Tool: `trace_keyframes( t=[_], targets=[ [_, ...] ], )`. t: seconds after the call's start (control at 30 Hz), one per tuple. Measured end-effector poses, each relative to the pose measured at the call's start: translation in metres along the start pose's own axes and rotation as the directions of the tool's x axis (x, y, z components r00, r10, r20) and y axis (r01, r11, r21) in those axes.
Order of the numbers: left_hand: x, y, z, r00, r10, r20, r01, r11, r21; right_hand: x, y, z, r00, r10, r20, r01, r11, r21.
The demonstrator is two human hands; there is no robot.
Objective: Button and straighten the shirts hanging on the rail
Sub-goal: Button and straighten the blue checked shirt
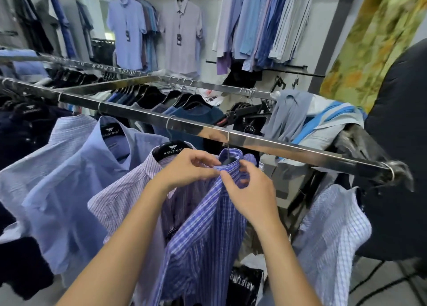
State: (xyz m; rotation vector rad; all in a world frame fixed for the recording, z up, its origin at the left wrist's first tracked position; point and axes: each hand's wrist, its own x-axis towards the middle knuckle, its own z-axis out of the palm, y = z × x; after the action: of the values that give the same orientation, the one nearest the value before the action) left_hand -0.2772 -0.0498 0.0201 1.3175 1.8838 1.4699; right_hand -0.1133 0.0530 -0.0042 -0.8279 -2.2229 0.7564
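**Left hand (184, 169) and right hand (250, 197) meet at the collar (231, 165) of the blue checked shirt (208, 231)**

At the far left we see dark garments (20, 130) hanging under the chrome rail (265, 144), which runs from upper left down to the right. Next along it hang a pale blue shirt (34, 167) and a mid-blue shirt (92, 171). After them comes a lilac striped shirt (124, 199) on a black hanger (172, 151) printed ARISTINO.

Just right of that hanger, the left hand reaches in with its fingers curled and pinches the left edge of the collar. The blue checked shirt hangs from the rail near the middle of our view, directly in front of us, with its front falling in loose folds below the hands. The right hand grips the collar from the other side, thumb and forefinger closed on the fabric. The two hands are close together, their fingertips almost touching at the throat of the shirt. We cannot tell whether the top button is fastened.

Below, on the floor, lies a black bag (245, 285). Further right a white checked shirt (335, 227) hangs from the rail. Above it a heap of clothes (312, 118) is draped over the rail's end.
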Motion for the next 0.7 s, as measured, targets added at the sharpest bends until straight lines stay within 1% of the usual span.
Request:
trace_keyframes(
  t=[0.1,0.2,0.27,0.3,0.33,0.4,0.47,0.5,0.57,0.7],
  targets=[
    [0.010,-0.004,-0.008,0.986,-0.028,0.162,0.043,0.995,-0.091,-0.004,-0.013,-0.003,0.999,0.050,0.019,-0.051,0.998,0.028],
    [0.020,-0.010,-0.016,0.938,-0.023,0.346,0.077,0.987,-0.143,-0.010,-0.027,-0.005,0.994,0.088,0.060,-0.089,0.996,0.013],
    [0.025,-0.011,-0.022,0.916,0.002,0.401,0.060,0.988,-0.141,-0.012,-0.032,0.001,0.982,0.152,0.114,-0.150,0.988,-0.026],
    [0.028,-0.012,-0.025,0.923,0.018,0.385,0.034,0.991,-0.127,-0.013,-0.032,0.005,0.976,0.186,0.116,-0.183,0.982,-0.036],
    [0.030,-0.012,-0.028,0.942,0.033,0.335,0.003,0.994,-0.106,-0.015,-0.031,0.009,0.973,0.214,0.090,-0.212,0.977,-0.029],
    [0.036,-0.014,-0.032,0.983,0.080,0.166,-0.074,0.996,-0.040,-0.018,-0.029,0.014,0.966,0.258,0.020,-0.257,0.966,-0.017],
    [0.042,-0.017,-0.033,0.989,0.148,0.026,-0.149,0.988,0.045,-0.021,-0.026,0.012,0.956,0.293,-0.029,-0.294,0.956,-0.019],
    [0.045,-0.020,-0.032,0.986,0.168,0.001,-0.167,0.981,0.099,-0.023,-0.025,0.009,0.948,0.316,-0.046,-0.317,0.948,-0.017],
    [0.049,-0.024,-0.026,0.979,0.205,0.016,-0.205,0.965,0.162,-0.025,-0.024,0.002,0.937,0.341,-0.071,-0.344,0.938,-0.035],
    [0.056,-0.022,-0.009,0.965,0.253,0.064,-0.260,0.952,0.159,-0.026,-0.027,-0.015,0.935,0.350,-0.059,-0.353,0.933,-0.074]
  ],
)
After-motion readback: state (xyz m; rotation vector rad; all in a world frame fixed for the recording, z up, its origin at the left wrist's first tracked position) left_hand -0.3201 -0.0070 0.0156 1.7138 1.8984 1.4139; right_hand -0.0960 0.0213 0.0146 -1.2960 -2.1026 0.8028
